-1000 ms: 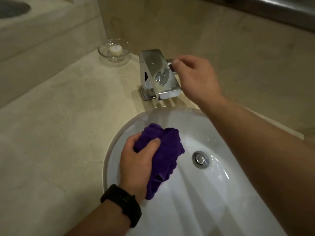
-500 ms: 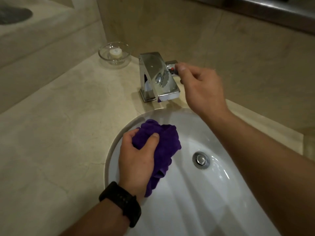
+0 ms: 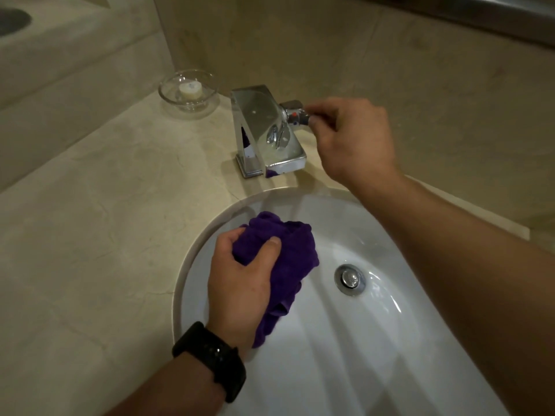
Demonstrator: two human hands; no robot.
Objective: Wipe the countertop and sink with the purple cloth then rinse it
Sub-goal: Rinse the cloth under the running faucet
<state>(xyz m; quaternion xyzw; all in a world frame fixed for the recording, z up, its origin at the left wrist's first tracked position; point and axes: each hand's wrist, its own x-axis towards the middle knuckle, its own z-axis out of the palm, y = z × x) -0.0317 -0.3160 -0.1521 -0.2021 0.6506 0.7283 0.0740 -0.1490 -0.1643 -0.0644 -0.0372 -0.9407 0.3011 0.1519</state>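
Head view — rinse step in hand: left hand (image 3: pixel 240 280) grips cloth (image 3: pixel 295 250) in sink (image 3: pixel 375 340), below tap (image 3: pixel 264 127); right hand (image 3: pixel 354 139) pinches knob (image 3: pixel 295 114). Next, I judge — knead cloth under water.

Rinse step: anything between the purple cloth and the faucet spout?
Nothing visible. The left hand grips the purple cloth inside the sink, directly below the faucet spout, with open air between them; a faint stream seems to fall onto it. The right hand pinches the side knob, clear of that path.
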